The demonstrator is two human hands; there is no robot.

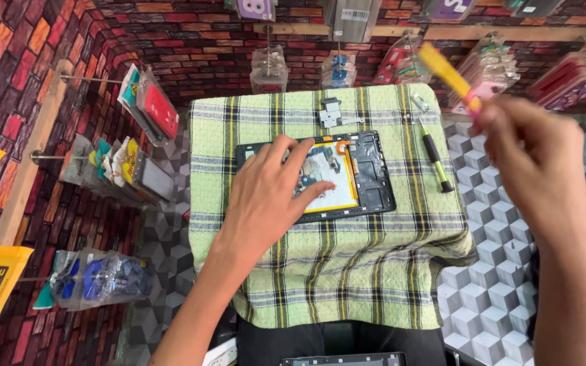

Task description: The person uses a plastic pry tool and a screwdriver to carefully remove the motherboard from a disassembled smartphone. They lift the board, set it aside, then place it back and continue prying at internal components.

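Note:
An opened black tablet, its white battery and circuit board exposed, lies on a green plaid cloth. My left hand rests flat on the tablet's left half, fingers spread over the battery. My right hand is raised at the right, above the cloth's edge, pinching a thin yellow tool with a pink end that points up and left. The tool is blurred.
A green-and-black screwdriver lies on the cloth right of the tablet. A small metal part and a small silver piece sit behind it. Packaged phone cases hang on hooks along the brick-pattern walls. A dark device edge shows at the bottom.

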